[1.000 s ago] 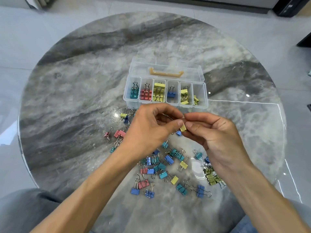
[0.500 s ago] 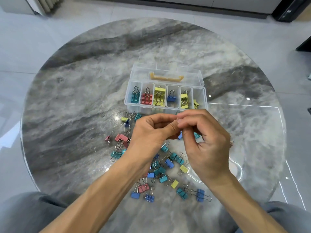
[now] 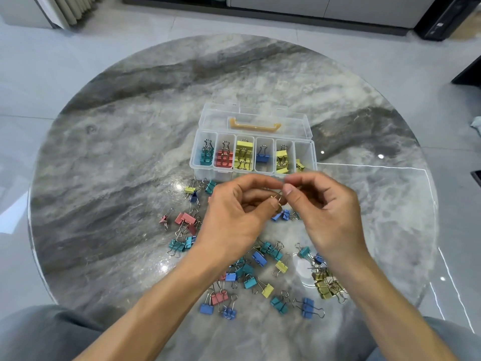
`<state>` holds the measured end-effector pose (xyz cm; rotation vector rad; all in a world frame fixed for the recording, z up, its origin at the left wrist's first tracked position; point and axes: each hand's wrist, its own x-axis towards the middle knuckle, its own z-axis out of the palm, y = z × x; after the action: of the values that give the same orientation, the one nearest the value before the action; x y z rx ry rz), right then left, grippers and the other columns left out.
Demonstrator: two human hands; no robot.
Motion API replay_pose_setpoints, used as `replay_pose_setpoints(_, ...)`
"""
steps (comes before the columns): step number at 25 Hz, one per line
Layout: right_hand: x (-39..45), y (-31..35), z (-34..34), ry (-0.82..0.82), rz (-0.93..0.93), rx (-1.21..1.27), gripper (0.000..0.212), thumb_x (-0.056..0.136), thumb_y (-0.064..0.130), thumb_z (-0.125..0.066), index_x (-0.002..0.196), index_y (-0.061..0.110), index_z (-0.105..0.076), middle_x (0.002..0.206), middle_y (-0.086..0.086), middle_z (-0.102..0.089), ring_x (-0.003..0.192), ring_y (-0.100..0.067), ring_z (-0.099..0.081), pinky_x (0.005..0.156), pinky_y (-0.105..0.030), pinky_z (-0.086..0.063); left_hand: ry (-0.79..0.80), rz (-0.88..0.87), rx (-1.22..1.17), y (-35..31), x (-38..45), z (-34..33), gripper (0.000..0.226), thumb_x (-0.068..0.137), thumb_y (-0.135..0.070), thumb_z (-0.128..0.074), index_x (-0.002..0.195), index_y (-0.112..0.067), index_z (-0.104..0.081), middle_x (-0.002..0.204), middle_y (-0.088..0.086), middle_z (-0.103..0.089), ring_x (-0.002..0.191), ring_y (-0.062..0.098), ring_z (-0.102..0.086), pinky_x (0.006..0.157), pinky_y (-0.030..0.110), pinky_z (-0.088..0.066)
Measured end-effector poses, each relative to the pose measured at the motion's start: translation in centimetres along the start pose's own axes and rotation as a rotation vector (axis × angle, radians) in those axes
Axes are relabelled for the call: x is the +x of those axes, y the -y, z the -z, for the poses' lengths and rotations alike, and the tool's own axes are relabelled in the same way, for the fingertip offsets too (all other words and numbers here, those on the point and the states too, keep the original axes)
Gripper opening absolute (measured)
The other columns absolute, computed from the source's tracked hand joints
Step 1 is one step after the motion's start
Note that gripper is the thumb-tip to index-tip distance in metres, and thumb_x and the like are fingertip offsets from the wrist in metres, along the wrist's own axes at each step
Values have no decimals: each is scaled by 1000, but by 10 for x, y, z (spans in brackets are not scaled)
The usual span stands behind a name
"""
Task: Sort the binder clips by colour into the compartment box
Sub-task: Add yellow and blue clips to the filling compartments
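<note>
Between your fingertips, your left hand [image 3: 234, 217] and right hand [image 3: 328, 212] pinch what looks like a small wire-handled binder clip [image 3: 277, 199].

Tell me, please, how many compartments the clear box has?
6, side by side in the compartment box: from the left, teal clips, red clips, yellow clips, a blue clip, more yellow clips, one yellow-green clip.
</note>
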<state>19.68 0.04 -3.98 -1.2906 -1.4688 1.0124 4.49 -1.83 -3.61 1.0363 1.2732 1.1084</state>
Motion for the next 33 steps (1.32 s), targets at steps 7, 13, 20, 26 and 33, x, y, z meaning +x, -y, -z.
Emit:
replay_pose_setpoints(7,16,-1,14,177,-214,62,11,91,7,-67,83,14,-70,73,-6,-70,65,-14,-64,62,-25,-54,-26,71,52,2,1,1,35,85,-6,-75,113,-22,-64,91,-2,-77,85,16,-74,87,42,-59)
replay_pose_setpoints(13,49,-40,31,-123,194,-670,7,94,20,-66,93,17,-72,89,6,-64,86,-19,-58,71,-24,-36,-85,102,3,-3,6,9,21,89,-11,-71,106,-22,-68,97,-3,-75,92,17,-71,77,25,-57)
replay_pose_setpoints(20,53,-24,51,3,118,-740,6,90,21,-70,89,19,-76,88,8,-70,78,-13,-61,73,-24,-40,-82,96,17,-8,7,14,15,89,-12,-70,101,-21,-71,98,-2,-75,91,14,-70,79,25,-52)
replay_pose_setpoints(26,24,-6,92,490,-387,-733,11,79,22,-81,75,21,-71,66,2,-70,59,-11,-63,63,-32,-52,-46,120,46,-7,8,13,13,90,-12,-69,98,-21,-72,97,-1,-75,89,15,-70,74,24,-52)
replay_pose_setpoints(33,-4,-16,89,662,-597,-878,34,67,33,-85,82,26,-55,83,4,-64,68,-14,-55,61,-32,-43,-49,134,87,-3,4,6,12,89,-9,-69,95,-20,-73,95,3,-76,89,17,-71,75,29,-54)
